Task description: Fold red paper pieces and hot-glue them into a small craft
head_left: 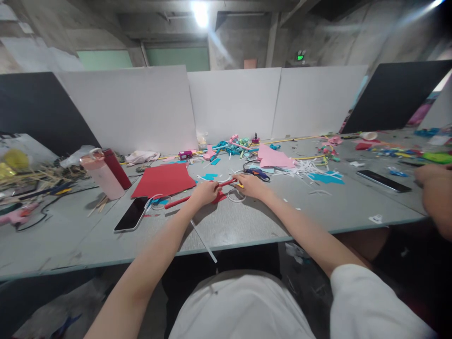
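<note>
A thin red stick-like roll slants up to the right over the grey table. My left hand is closed around its middle. At its upper end the fingers of my right hand are closed on the roll, and a small yellow piece shows beside them; whether that piece is held I cannot tell. Under the hands lie a scrap of red paper and a pale ring. Just beyond my right hand is a dark blue tool, its kind unclear.
Red sheet, phone and pink bottle stand or lie to the left. A white strip overhangs the front edge. White paper shreds and another phone lie right, near another person's hand. White panels close the back.
</note>
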`<state>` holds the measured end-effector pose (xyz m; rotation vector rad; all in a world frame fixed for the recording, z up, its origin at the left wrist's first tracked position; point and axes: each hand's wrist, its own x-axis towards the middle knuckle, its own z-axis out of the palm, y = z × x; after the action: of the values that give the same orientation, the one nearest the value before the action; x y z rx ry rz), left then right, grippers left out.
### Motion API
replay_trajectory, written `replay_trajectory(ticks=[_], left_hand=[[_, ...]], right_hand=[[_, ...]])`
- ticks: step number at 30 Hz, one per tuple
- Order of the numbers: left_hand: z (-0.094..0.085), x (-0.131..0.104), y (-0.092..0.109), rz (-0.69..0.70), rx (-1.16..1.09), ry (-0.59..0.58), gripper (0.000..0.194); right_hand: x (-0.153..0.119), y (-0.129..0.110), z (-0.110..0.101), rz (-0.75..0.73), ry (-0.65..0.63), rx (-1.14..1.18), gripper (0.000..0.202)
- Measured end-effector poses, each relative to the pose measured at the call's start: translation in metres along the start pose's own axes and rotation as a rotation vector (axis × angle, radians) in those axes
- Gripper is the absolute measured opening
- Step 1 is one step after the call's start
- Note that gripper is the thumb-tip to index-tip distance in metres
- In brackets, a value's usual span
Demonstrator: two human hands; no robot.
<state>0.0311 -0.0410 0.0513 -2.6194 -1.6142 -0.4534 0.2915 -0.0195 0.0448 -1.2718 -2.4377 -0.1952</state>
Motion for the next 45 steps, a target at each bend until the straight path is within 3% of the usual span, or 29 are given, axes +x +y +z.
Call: replay_trajectory(ticks=[5, 13, 34, 41, 45], left_hand=[[-0.002, 0.000, 0.002, 0.008, 0.026, -0.019, 0.037], [-0.002, 0.003, -0.004, 0.067, -0.011, 0.115, 0.029], [0.006, 0.004, -0.012, 0.122, -0.046, 0.159, 0.026], [0.008, 0.007, -0.015, 0.193, -0.091, 0.283, 0.024], [0.009, 0.009, -0.019, 0.285, -0.066, 0.388, 0.023]], right_hand=[[0.001, 0.007, 0.006, -0.076, 0.052, -0.014, 0.032], [0.001, 0.006, 0.006, -0.091, 0.048, 0.030, 0.028], [0.002, 0.012, 0.012, -0.144, 0.107, 0.134, 0.023], [0.003, 0.014, 0.014, 0.005, 0.214, 0.416, 0.039], [0.002, 0.013, 0.013, -0.038, 0.231, 0.565, 0.041]])
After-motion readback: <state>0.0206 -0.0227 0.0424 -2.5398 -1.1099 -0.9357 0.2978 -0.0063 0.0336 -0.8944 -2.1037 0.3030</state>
